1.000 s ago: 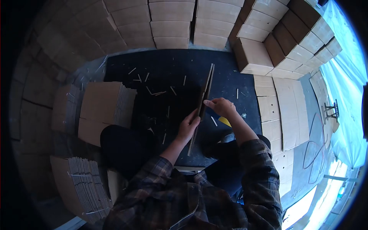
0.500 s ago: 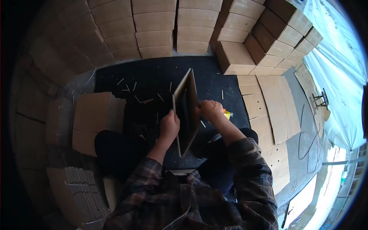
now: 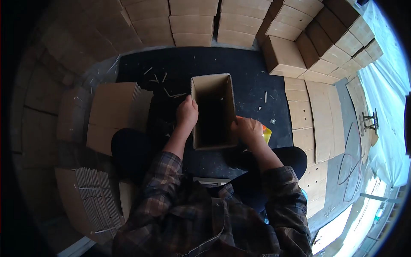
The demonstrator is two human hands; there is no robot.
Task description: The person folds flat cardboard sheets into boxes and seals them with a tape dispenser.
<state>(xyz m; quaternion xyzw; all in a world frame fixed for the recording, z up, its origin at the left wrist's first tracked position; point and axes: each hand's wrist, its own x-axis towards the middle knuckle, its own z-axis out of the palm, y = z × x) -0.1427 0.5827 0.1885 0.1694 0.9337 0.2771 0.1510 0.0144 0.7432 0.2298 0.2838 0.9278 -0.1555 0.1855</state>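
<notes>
Both grips [image 3: 187,113] [image 3: 249,130] — carton [image 3: 211,87] between.

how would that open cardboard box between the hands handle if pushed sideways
The cardboard box is probably light for its size, being thin-walled. Each panel looks flat and should stay fairly stiff, but with the upper end open, the whole may skew at its corners.

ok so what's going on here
A person in a plaid shirt has an open-topped cardboard box between their hands, above a dark mat. The left hand is at its left wall, the right hand at its right. The box is opened out, its inside in shadow. Flattened cartons are stacked to the left; more boxes are piled beyond the mat.
</notes>
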